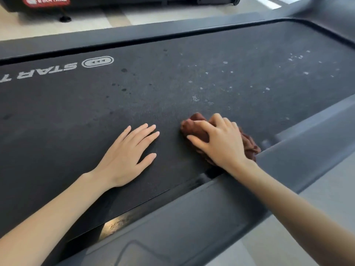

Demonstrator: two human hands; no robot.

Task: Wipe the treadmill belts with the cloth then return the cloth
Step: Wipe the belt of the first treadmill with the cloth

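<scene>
Right, here's what I have on the head view. The right hand [221, 143] sits on top of the cloth [196, 126], fingers curled over it and pressing the brown bundle down onto the belt [172, 77]. The cloth is bunched up, not spread, and it lies at the near edge of the belt, its back end touching the grey side rail [288, 169]. The left hand [126, 158] lies flat on the belt just beside it, fingers straight, palm down, holding nothing. I read it as a brace.

Now the bit that matters. The belt's long axis runs left to right across my view. Pale specks [295, 57] are scattered over the far right stretch, away from me and to the right of the cloth, with a few flecks just ahead of its front edge. A handful of dark spots [124, 70] sit further left, beyond the left hand, near the printed logo [48, 71]. So the thick of the dirt lies forward and right of the cloth, on the side of the hand holding it, and I judge the next stroke should push outward that way.

Plenty left to wipe, I'd say. A second machine [46, 1] shows at the top, its belt out of sight.
</scene>
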